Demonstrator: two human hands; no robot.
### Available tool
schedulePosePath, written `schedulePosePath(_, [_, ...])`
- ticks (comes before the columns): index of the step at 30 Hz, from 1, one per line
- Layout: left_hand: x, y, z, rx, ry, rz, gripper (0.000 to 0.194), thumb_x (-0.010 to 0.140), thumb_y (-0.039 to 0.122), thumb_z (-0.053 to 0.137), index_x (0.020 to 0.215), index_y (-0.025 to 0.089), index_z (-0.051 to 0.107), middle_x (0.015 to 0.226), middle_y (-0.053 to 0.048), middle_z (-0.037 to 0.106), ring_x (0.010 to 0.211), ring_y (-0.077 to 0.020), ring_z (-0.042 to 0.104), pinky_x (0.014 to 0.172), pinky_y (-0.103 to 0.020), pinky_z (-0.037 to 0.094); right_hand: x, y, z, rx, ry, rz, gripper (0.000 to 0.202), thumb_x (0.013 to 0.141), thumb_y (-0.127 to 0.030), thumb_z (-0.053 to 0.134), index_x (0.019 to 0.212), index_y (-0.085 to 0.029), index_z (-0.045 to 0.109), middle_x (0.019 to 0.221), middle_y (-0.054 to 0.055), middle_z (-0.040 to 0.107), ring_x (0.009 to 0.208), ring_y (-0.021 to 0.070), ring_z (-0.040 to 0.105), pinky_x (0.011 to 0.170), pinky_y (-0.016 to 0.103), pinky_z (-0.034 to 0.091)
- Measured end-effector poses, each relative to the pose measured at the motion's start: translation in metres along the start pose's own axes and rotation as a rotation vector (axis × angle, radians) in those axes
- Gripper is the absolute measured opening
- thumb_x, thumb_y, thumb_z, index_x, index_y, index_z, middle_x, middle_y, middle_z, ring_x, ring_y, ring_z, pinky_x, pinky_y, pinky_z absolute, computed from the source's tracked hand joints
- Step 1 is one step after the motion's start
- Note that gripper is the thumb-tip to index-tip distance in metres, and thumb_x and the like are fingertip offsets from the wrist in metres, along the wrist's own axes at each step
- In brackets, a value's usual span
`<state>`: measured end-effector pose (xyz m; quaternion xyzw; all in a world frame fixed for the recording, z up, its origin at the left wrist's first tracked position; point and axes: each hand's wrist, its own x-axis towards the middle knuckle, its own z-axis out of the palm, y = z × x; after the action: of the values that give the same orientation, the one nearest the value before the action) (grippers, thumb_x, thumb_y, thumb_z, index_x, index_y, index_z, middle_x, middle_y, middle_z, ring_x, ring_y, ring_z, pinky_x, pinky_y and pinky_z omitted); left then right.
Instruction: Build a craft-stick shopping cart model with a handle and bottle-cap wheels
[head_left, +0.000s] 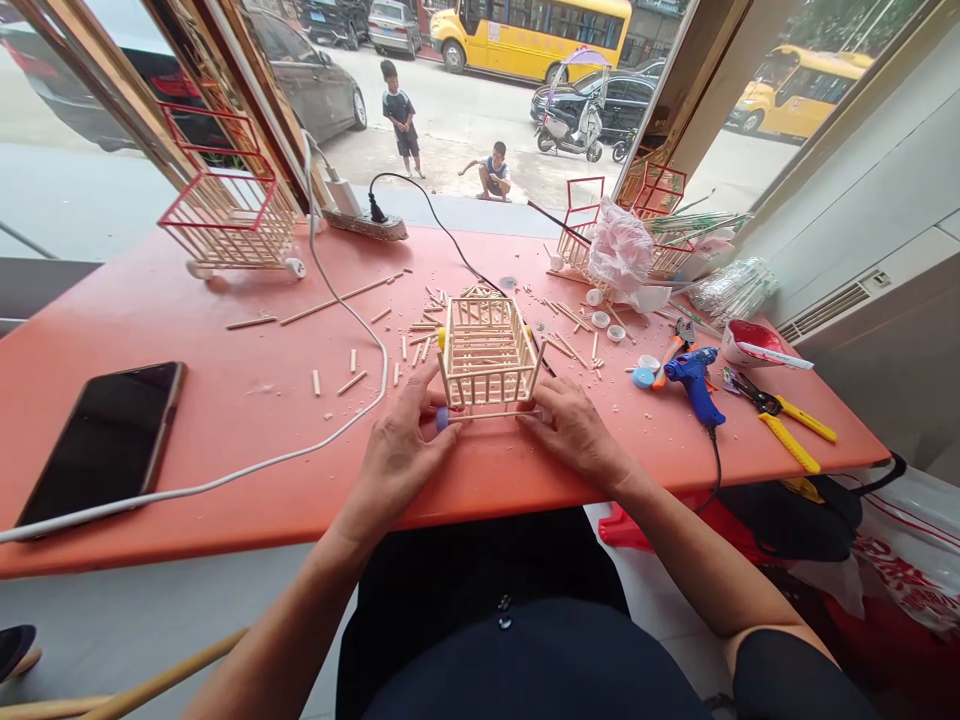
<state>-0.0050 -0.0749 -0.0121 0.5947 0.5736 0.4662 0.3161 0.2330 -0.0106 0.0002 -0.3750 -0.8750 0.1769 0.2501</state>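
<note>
A small wooden-stick cart [491,350] stands on the orange table in front of me, with bottle-cap wheels at its lower corners. My left hand [401,435] is closed on the cart's near left corner, thumb and fingers around a bluish cap wheel [442,419]. At the near right corner, my right hand [574,425] has its fingers pressed to the wheel there, which they mostly hide. A thin stick [487,415] runs between the two near wheels. Yellow shows at the cart's far left wheel [442,338].
Cut sticks [427,325] lie around the cart. A phone [105,440] and white cable [341,415] are left. Glue gun [697,385], yellow-handled pliers [787,420] and red cup [750,343] are right. Red-rimmed cart [229,220] and power strip [367,224] stand behind; two people are outside.
</note>
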Motion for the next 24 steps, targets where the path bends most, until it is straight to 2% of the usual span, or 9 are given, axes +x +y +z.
schedulePosePath(6, [0.001, 0.0013, 0.0004, 0.107, 0.056, 0.014, 0.059, 0.085, 0.034, 0.069, 0.141, 0.022, 0.055, 0.107, -0.005, 0.075, 0.097, -0.024, 0.072, 0.099, -0.044, 0.055, 0.0003, 0.0004, 0.002, 0.002, 0.029, 0.037, 0.015, 0.099, -0.023, 0.068, 0.086, -0.022, 0.061, 0.096, 0.006, 0.069, 0.094, 0.0237, 0.06, 0.088, 0.036, 0.044])
schedulePosePath(9, [0.0012, 0.003, 0.0006, 0.173, 0.072, 0.037, 0.051, 0.086, 0.035, 0.068, 0.135, 0.023, 0.06, 0.11, -0.006, 0.076, 0.099, -0.0246, 0.072, 0.102, -0.044, 0.053, 0.0004, 0.0015, 0.0036, -0.002, 0.034, 0.077, 0.016, 0.1, -0.027, 0.067, 0.087, -0.022, 0.06, 0.102, 0.007, 0.07, 0.098, 0.0248, 0.06, 0.091, 0.038, 0.045])
schedulePosePath(16, [-0.0007, -0.0018, -0.0002, 0.26, 0.104, 0.058, 0.06, 0.087, 0.037, 0.067, 0.145, 0.023, 0.056, 0.122, -0.009, 0.076, 0.111, -0.0293, 0.071, 0.107, -0.048, 0.05, -0.0003, 0.0011, 0.0038, -0.005, 0.016, 0.066, 0.017, 0.101, -0.029, 0.065, 0.087, -0.021, 0.06, 0.112, 0.01, 0.071, 0.105, 0.0268, 0.062, 0.096, 0.042, 0.045])
schedulePosePath(21, [-0.0027, -0.0013, 0.0, 0.268, 0.12, 0.091, 0.046, 0.088, 0.034, 0.067, 0.133, 0.023, 0.063, 0.118, -0.008, 0.076, 0.116, -0.0304, 0.069, 0.108, -0.046, 0.049, 0.0003, -0.002, 0.0017, 0.04, -0.008, 0.059, 0.005, 0.1, -0.021, 0.062, 0.096, -0.021, 0.066, 0.118, 0.01, 0.072, 0.113, 0.0269, 0.062, 0.1, 0.043, 0.045])
schedulePosePath(24, [-0.0034, -0.0011, 0.0006, 0.271, 0.135, 0.123, 0.041, 0.088, 0.032, 0.069, 0.128, 0.023, 0.064, 0.119, -0.008, 0.076, 0.116, -0.0303, 0.068, 0.107, -0.046, 0.05, 0.0002, -0.0025, 0.0018, 0.039, -0.015, 0.07, 0.005, 0.1, -0.025, 0.063, 0.096, -0.022, 0.065, 0.119, 0.01, 0.071, 0.114, 0.0273, 0.061, 0.101, 0.043, 0.045])
